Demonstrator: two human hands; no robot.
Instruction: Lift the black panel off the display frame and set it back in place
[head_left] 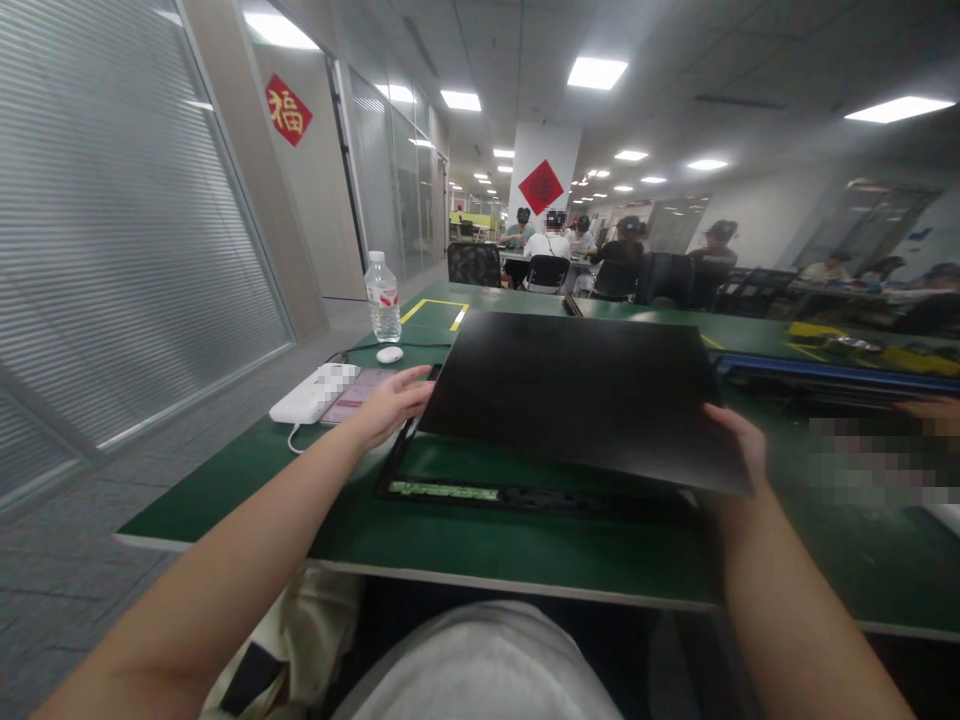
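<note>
A large black screen panel (577, 390) is held tilted above the table, its glossy face toward me. My left hand (394, 405) is at its left edge, fingers fairly straight with the tips against the rim. The right edge is gripped by my right hand (739, 450), thumb on the face and the other fingers hidden behind. Under the panel lies a thin black frame (394, 455), partly covered by it. A narrow green circuit board (444, 490) runs along the frame's near side.
On the left of the green table (225, 500) are a white power strip (311, 393), a pinkish flat item (356, 395), a white oval object (389, 355) and a water bottle (383, 300). A long blue-edged part (840, 370) lies right, near another person's hand (934, 412).
</note>
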